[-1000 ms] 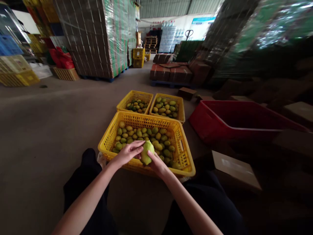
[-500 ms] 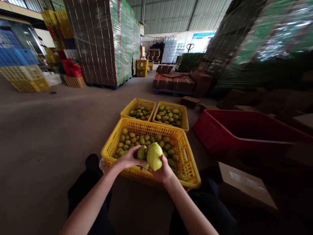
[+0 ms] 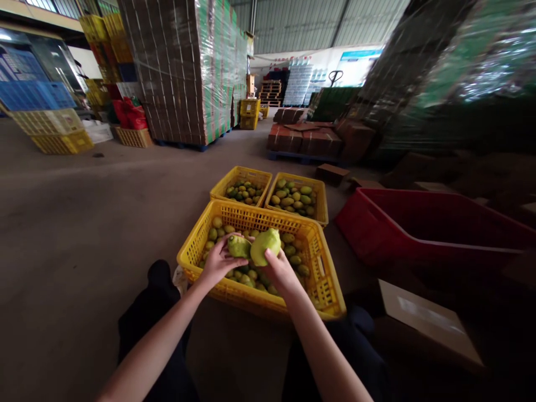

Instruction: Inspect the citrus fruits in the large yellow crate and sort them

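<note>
Over the large yellow crate (image 3: pixel 196 273), my left hand (image 3: pixel 218 261) is closed around a smaller green lemon (image 3: pixel 238 246). My right hand (image 3: pixel 280 271) grips a bigger yellow-green lemon (image 3: pixel 265 247), its thumb on the near side and its pointed end up to the right. The two fruits are side by side, very close; whether they touch I cannot tell. Below them, many green and yellowish lemons (image 3: pixel 250 277) cover the crate's bottom, partly hidden by my hands.
Two smaller yellow crates of fruit, left (image 3: pixel 218 192) and right (image 3: pixel 324 209), stand behind the large one. A red tub (image 3: pixel 355 234) and a cardboard box (image 3: pixel 431 318) lie to the right. Wrapped pallet stacks (image 3: pixel 176 72) rise further back.
Both hands have lifted slightly away from me with the lemons. The right lemon has been tilted so its tip points up and right, and the left one has been turned.
</note>
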`<state>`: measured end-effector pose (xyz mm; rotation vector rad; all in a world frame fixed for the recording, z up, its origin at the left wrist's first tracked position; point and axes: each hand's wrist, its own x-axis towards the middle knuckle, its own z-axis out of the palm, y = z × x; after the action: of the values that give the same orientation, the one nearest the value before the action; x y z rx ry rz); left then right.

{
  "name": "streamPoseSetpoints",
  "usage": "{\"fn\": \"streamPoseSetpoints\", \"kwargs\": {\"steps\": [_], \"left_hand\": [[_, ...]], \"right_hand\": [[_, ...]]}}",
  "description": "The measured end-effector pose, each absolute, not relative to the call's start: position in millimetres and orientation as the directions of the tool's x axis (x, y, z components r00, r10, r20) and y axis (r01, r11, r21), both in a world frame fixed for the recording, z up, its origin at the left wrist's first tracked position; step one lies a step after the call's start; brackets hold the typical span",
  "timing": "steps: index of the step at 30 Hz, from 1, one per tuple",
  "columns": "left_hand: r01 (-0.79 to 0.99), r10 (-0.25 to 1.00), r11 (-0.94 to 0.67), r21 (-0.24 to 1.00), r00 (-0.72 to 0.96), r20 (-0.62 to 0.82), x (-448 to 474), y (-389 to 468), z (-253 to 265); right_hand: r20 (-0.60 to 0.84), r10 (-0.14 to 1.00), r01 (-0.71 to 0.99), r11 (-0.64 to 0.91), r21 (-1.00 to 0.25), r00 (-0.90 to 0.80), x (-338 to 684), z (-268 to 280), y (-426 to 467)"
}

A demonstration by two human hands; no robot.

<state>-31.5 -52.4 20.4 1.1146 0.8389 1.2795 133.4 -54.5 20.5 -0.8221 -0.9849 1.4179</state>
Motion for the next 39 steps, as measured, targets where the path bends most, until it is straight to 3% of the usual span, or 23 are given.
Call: {"fn": "streamPoseSetpoints", "kwargs": {"steps": [3,5,9,14,20,29,39], "left_hand": [[-0.257,0.993,-0.107,0.96,0.028,0.118,-39,-52,28],[-0.201,0.988,-0.153,0.968,-0.01,0.154,-46,-53,32],[-0.112,0.976,-0.202,0.973,0.063,0.21,-60,-56,34],[-0.095,0.956,-0.108,0.99,0.262,0.13,-66,-58,27],[-0.162,0.961,-0.078,0.984,0.251,0.118,-72,-57,32],[-0.391,0.95,0.225,0.892,0.291,-0.112,-78,-53,17],[-0.518,0.952,0.29,0.805,0.24,-0.189,-71,-50,17]], "right_hand": [[0.222,0.974,-0.054,0.224,-0.973,0.046,140,29,-54],[0.344,0.937,0.178,0.327,-0.928,0.069,143,34,-56],[0.433,0.901,0.37,0.398,-0.839,0.011,145,36,-62],[0.365,0.922,0.24,0.387,-0.89,-0.131,147,34,-65],[0.289,0.929,-0.023,0.291,-0.956,-0.232,150,35,-65],[0.078,0.968,-0.329,-0.005,-0.944,-0.24,149,25,-56],[-0.017,0.972,-0.43,-0.119,-0.895,-0.232,144,10,-55]]}}
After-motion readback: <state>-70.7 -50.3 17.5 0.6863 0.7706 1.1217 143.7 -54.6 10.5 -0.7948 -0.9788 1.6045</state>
